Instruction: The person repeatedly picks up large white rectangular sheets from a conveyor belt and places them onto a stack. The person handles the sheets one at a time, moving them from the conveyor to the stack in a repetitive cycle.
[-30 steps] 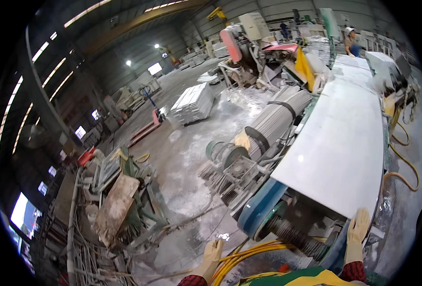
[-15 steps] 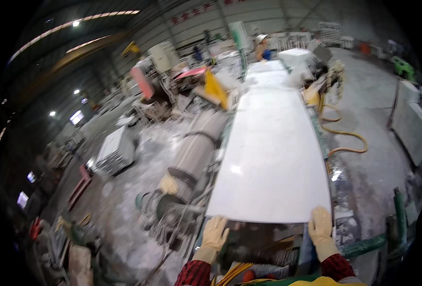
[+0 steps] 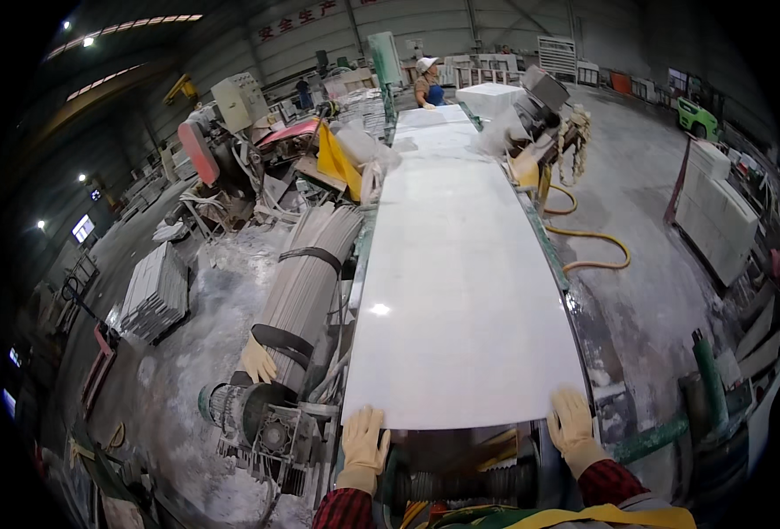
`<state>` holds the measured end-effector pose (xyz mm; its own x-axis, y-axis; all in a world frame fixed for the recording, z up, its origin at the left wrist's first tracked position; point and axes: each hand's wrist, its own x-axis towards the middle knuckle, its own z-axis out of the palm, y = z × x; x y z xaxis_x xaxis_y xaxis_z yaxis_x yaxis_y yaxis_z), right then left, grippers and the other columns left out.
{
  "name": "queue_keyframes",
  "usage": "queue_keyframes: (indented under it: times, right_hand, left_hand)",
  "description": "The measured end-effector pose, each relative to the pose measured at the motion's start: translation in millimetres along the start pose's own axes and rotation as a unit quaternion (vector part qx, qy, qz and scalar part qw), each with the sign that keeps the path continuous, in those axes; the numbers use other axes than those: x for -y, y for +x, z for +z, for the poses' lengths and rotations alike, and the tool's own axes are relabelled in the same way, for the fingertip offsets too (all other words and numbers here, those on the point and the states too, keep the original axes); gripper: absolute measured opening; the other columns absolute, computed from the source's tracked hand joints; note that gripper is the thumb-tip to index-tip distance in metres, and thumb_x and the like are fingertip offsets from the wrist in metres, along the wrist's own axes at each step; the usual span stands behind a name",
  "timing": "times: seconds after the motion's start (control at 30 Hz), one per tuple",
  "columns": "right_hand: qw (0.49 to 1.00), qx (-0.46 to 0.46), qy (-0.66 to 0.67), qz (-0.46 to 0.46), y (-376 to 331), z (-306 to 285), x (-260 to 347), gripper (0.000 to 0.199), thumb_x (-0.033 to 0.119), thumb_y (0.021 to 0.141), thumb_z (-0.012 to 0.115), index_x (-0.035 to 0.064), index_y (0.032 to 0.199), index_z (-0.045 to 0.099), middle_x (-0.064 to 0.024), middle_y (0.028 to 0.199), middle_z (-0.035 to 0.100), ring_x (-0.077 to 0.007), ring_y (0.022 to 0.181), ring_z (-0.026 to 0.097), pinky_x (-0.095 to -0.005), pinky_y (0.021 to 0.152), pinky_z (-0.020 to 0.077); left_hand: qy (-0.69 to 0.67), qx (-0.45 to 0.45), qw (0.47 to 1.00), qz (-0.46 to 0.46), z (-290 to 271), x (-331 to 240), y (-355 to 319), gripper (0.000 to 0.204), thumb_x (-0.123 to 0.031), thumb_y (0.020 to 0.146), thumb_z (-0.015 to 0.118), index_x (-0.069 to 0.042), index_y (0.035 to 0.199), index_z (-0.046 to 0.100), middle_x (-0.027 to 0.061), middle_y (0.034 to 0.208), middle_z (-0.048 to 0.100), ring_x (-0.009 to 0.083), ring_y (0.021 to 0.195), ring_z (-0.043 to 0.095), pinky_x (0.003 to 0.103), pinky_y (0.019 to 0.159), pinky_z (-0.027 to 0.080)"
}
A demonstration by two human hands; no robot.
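Note:
A long white stone slab (image 3: 465,291) lies flat on a machine bed and stretches away from me. My left hand (image 3: 364,448), in a cream rubber glove, rests at its near left corner with the fingers stretched forward. At the near right corner my right hand (image 3: 573,430), gloved alike, lies with its fingers extended over the edge. Neither hand is wrapped round anything; what the thumbs do under the edge is hard to see. Below the slab's near edge, between my arms, shows a dark ribbed roller (image 3: 469,485).
A motor (image 3: 240,414) and a strapped grey bundle (image 3: 306,282) with a cream glove (image 3: 258,360) on it flank the left side. Green pipes (image 3: 650,441) stand at right. A yellow hose (image 3: 601,238) lies on the floor. A person (image 3: 429,84) stands at the slab's far end.
The whole view has shifted left and steadied. The slab's near edge sits slightly lower in the picture, and both hands remain at its corners. The ribbed roller shows more plainly.

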<state>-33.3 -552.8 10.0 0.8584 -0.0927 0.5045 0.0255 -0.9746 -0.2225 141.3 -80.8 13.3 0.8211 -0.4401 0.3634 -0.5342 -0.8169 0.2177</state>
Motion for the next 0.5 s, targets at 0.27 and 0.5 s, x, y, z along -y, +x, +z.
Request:
queue_keyframes:
  times: [0.27,0.5]
  right_hand:
    - [1.000,0.000,0.003,0.011,9.0,-8.4,3.4,0.048,0.020,0.097,0.068,-0.0024,0.139,0.064,-0.0259,0.145,0.064,-0.0460,0.139,0.056,-0.0570,0.125,0.0389]
    - [1.000,0.024,0.003,-0.013,10.3,-15.6,-9.6,0.045,0.021,0.096,0.070,0.0010,0.135,0.066,-0.0213,0.140,0.066,-0.0423,0.131,0.061,-0.0527,0.119,0.0459]
  left_hand:
    - [-0.004,-0.015,0.999,0.028,5.4,2.6,3.6,0.059,-0.021,0.099,0.075,-0.005,0.154,0.060,0.0290,0.160,0.056,0.0507,0.147,0.050,0.059,0.126,0.036]
    - [0.015,0.037,0.999,0.008,9.2,5.8,-0.7,0.058,-0.021,0.102,0.071,-0.004,0.156,0.058,0.0270,0.166,0.050,0.0482,0.154,0.043,0.058,0.131,0.028]
